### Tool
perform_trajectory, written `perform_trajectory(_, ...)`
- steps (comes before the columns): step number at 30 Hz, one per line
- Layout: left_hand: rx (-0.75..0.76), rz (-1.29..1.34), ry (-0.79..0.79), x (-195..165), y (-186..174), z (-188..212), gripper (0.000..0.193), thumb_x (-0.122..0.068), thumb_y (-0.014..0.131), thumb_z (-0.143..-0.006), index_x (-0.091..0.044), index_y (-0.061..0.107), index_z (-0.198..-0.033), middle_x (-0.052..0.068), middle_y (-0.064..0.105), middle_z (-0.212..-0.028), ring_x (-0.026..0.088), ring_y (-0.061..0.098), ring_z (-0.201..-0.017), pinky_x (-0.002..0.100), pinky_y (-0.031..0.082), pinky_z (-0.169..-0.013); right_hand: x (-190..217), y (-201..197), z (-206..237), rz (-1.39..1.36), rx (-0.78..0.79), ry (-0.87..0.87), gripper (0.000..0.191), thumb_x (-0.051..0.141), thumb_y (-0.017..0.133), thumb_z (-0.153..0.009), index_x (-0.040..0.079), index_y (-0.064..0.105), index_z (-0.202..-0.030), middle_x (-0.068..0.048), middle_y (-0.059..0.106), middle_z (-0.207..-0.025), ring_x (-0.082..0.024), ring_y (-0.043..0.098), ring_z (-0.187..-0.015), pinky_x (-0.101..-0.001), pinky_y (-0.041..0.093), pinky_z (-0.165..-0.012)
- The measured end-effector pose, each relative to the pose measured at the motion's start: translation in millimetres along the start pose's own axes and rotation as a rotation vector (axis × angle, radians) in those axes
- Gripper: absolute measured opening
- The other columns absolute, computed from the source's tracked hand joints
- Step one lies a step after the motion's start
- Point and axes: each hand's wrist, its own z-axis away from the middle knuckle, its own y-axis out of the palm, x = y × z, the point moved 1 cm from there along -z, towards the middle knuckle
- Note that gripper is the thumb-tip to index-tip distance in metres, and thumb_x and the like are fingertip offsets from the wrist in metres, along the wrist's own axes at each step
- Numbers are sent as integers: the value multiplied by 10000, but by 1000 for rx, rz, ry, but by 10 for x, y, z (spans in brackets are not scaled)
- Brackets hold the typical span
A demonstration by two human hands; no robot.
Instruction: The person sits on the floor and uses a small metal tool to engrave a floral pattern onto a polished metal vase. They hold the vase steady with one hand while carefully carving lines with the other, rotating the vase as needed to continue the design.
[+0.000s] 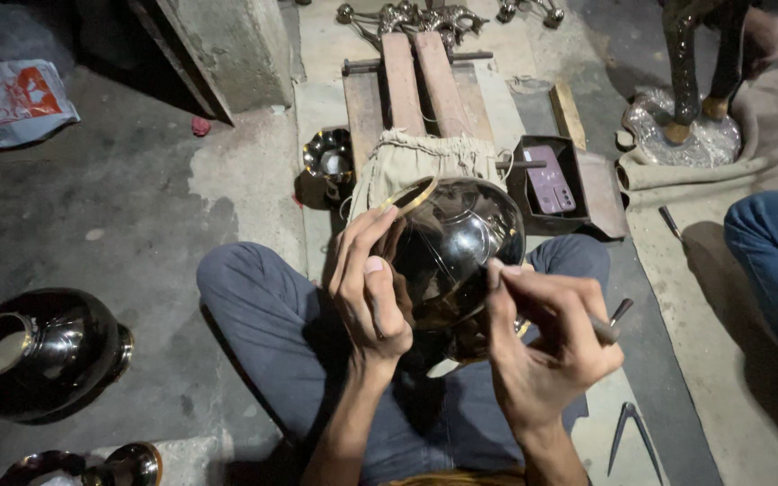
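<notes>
1. In the head view we look down on a person sitting cross-legged on a concrete floor [137,207], with a dark, shiny metal pot [456,247] held over the lap.
2. The pot lies tilted on its side, its brass rim [411,195] turned up and to the left, its round belly facing us.
3. The left hand [366,292] grips the pot at the left side: the fingers are curled together against the wall, fingertips up near the rim, thumb laid across the front.
4. The right hand [547,337] is closed on a thin metal tool [610,324]; the fingers are pinched together around it, and its blunt end sticks out to the right past the knuckles.
5. The index fingertip of the right hand touches the pot's lower right side. We cannot tell whether the tool's tip meets the metal, since the hand hides it.
6. Behind the pot a tan cloth [425,157] is draped over wooden planks [416,81].
7. A small metal cup [329,162] stands just left of the cloth.
8. To the right of the pot a dark tray [592,189] holds a pink phone [551,178].
9. A second dark pot [38,351] lies well apart at the left on the floor.
10. Dividers [628,436] lie on the floor near the right wrist.
11. Another person's knee in blue jeans [776,261] shows at the right edge.
</notes>
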Motion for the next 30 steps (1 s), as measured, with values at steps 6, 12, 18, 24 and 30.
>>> perform_trajectory(6, 7, 12, 13, 23, 11, -13, 520, -224, 354, -946, 75, 656, -1247, 249, 681, -1288, 400, 673, -1226, 446, 511, -1134, -39, 23, 9, -25, -28, 80, 137, -99, 789, -933, -46, 700, -1023, -108, 671, -1062, -135, 736, -931, -243, 671, -836)
perform_trajectory(12, 2, 24, -10, 54, 30, 12, 515, -226, 362, -951, 79, 658, -1241, 254, 685, -1283, 402, 676, -1229, 447, 517, -1127, -70, -7, 72, 52, 17, -57, 157, -103, 797, -907, -37, 707, -1017, -120, 686, -1047, -164, 742, -951, -237, 657, -839)
perform_trajectory(18, 17, 4, -19, 76, 33, 27, 514, -215, 358, -949, 77, 663, -1242, 253, 685, -1281, 401, 673, -1231, 451, 511, -1131, -251, -56, 56, -17, 29, -23, 147, -93, 797, -948, -32, 695, -1034, -116, 700, -1019, -144, 742, -906, -223, 643, -831)
perform_trajectory(24, 30, 15, -7, 95, 31, 22, 509, -206, 363, -944, 74, 659, -1250, 250, 683, -1291, 401, 671, -1240, 447, 506, -1141, -308, -115, -51, -39, 118, -102, 158, -98, 795, -929, -23, 701, -1031, -120, 695, -1052, -145, 749, -891, -223, 643, -794)
perform_trajectory(30, 43, 2, -17, 102, 29, 21, 505, -208, 362, -946, 64, 662, -1247, 246, 686, -1277, 393, 677, -1217, 434, 510, -1124, -265, -152, -149, 22, 182, -154, 179, -83, 825, -894, -25, 704, -1012, -111, 699, -1019, -124, 722, -854, -209, 606, -736)
